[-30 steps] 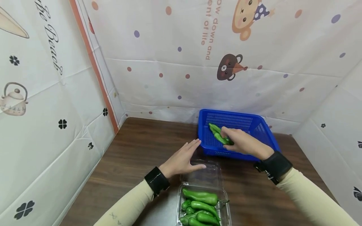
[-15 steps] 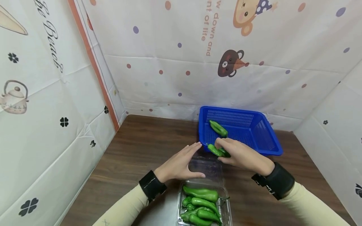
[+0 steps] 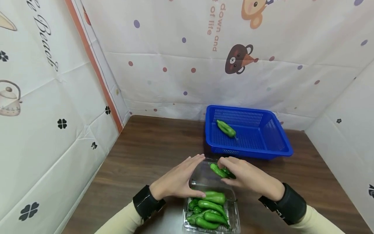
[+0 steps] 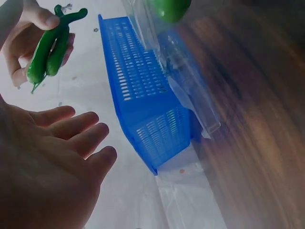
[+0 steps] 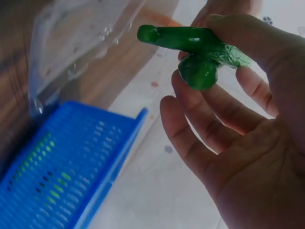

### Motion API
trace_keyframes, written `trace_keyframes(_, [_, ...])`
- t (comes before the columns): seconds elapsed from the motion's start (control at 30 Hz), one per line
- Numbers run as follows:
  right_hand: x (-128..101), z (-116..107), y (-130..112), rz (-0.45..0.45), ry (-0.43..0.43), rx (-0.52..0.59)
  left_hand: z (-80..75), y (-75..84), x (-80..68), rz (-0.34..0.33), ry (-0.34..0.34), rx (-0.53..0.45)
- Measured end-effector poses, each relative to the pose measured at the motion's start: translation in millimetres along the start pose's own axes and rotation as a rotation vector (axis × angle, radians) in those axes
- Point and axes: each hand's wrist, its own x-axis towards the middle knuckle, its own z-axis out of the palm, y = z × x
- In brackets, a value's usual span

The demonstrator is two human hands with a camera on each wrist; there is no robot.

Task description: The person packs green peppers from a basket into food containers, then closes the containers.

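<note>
My right hand (image 3: 245, 174) pinches two green chili peppers (image 5: 190, 40) between thumb and fingers, above the raised lid of the clear plastic clamshell box (image 3: 235, 217). In the left wrist view the two held green chili peppers (image 4: 50, 50) hang side by side. My left hand (image 3: 178, 180) holds nothing; its fingers are extended and its thumb is spread, overlapping the near end of the box in the head view. Several green peppers (image 3: 211, 217) lie inside the box. One more green pepper (image 3: 226, 128) lies in the blue basket (image 3: 248, 150).
The blue basket stands at the back of the dark wooden table (image 3: 140, 146), beyond the box. Printed white sheeting (image 3: 163, 87) rises behind the table and along both sides. The box's clear lid (image 3: 201, 175) lies opened toward the basket.
My right hand has lifted two peppers out of the basket and brought them nearer, over the box's lid. The left hand has drawn back slightly toward the box, still holding nothing.
</note>
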Motion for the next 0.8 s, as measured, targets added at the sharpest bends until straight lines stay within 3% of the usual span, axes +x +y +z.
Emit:
trace_keyframes(0.2, [-8.5, 12.5, -14.7, -0.005, -0.007, 0.048, 3.4, 2.8, -9.9, 0.016, 0.014, 0.012])
trace_keyframes(0.53, [-23.7, 34.0, -31.5, -0.119, 0.049, 0.05, 10.6, 8.1, -23.1, 0.012, 0.004, 0.005])
trace_keyframes(0.8, [-33.8, 49.6, -48.2, -0.1, 0.001, 0.029, 15.7, 12.2, -36.5, 0.019, 0.022, 0.014])
